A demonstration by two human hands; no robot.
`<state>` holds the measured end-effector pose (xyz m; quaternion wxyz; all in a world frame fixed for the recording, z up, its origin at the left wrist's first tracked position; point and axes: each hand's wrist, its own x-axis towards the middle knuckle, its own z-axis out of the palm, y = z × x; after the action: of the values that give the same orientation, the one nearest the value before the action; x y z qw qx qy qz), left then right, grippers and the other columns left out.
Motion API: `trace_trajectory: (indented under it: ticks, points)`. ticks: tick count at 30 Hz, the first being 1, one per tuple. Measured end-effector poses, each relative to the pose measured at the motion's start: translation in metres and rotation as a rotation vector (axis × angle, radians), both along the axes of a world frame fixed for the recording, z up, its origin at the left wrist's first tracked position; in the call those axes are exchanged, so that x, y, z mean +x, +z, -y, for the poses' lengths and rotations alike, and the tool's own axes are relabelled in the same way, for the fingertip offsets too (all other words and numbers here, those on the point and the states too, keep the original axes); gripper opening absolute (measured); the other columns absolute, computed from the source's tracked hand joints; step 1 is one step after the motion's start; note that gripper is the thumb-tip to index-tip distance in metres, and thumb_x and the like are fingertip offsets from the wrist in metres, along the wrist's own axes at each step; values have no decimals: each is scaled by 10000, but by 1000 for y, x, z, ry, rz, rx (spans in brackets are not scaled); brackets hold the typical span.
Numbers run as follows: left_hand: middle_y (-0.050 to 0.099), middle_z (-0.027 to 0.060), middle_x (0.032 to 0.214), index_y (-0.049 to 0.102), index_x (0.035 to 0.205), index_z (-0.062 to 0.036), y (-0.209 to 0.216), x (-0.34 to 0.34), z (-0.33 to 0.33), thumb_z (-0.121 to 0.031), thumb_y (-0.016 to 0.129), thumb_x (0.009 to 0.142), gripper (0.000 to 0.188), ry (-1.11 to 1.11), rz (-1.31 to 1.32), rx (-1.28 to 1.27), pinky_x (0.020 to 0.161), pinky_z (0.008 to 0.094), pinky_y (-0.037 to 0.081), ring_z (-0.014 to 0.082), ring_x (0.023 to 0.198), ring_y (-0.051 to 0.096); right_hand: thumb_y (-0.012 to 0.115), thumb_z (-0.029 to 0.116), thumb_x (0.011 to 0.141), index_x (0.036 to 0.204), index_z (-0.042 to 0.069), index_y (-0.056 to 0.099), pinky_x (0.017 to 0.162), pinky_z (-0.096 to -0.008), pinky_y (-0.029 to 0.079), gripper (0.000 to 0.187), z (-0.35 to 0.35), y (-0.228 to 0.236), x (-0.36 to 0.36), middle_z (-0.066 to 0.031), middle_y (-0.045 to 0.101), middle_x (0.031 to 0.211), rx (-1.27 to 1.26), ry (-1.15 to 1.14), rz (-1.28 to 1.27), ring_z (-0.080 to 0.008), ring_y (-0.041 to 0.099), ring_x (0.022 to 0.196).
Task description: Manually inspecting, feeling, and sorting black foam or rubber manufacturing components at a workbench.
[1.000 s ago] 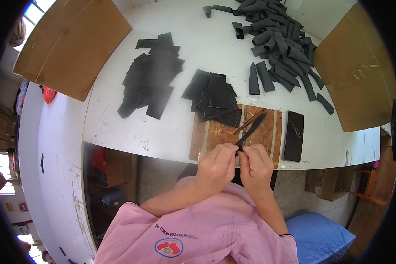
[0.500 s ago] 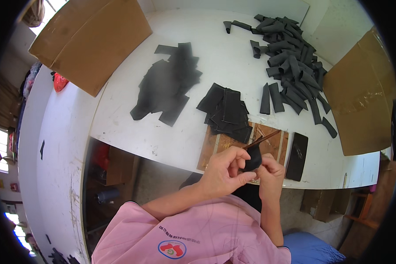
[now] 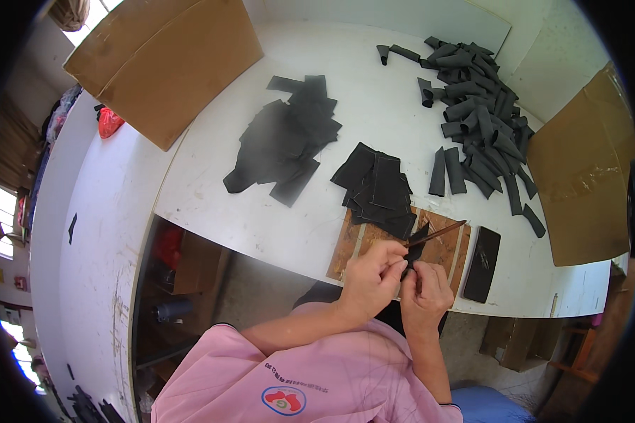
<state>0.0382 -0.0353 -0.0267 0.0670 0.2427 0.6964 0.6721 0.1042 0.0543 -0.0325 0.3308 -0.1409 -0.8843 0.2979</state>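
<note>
My left hand (image 3: 372,280) is closed, with a thin brown stick (image 3: 441,232) slanting up to the right from its fingertips. Pinched by the closed fingers of my right hand (image 3: 426,295) is a small black fabric piece (image 3: 418,248). The piece runs up past the stick, and my left thumb and fingertips meet it too. Both hands nearly touch, above the near edge of a worn wooden board (image 3: 346,248). Flat black fabric pieces (image 3: 377,187) lie in a stack just beyond the board, partly over its far edge.
A larger spread of flat dark pieces (image 3: 282,137) lies farther left. At the far right is a heap of rolled dark tubes (image 3: 483,116). Cardboard boxes stand at left (image 3: 169,63) and right (image 3: 582,169). A black phone-like slab (image 3: 482,264) lies right of the board.
My hands have drawn closer together. The black piece, which showed as a broad curve between them, now appears narrow and mostly covered by fingers. The whole view has shifted slightly.
</note>
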Motion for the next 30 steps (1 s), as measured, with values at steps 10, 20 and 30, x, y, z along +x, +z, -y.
trace_trajectory:
  ticks: [10, 20, 30]
  points:
    - [484, -21, 662, 471, 975, 19, 0, -18, 10, -3, 569, 729, 266, -515, 400, 43, 415, 169, 295, 4, 518, 397, 558, -71, 686, 782, -34, 569, 454, -218, 355, 103, -14, -6, 4, -44, 501, 710, -614, 140, -28, -94, 452, 536]
    - [580, 31, 699, 548, 805, 25, 6, -3, -5, 38, 517, 724, 87, 107, -232, -84, 449, 200, 405, 65, 545, 528, 597, 117, 781, 832, 18, 559, 494, -194, 337, 118, -12, 5, 4, -29, 506, 711, -1806, 453, -124, -79, 436, 583]
    - [542, 30, 752, 480, 1016, 7, 12, -22, 16, 26, 567, 702, 327, -937, 947, 417, 460, 146, 299, 30, 551, 429, 624, 209, 777, 791, 16, 537, 773, -254, 365, 212, -14, 9, 16, -37, 510, 901, -1474, 521, -120, -118, 476, 836]
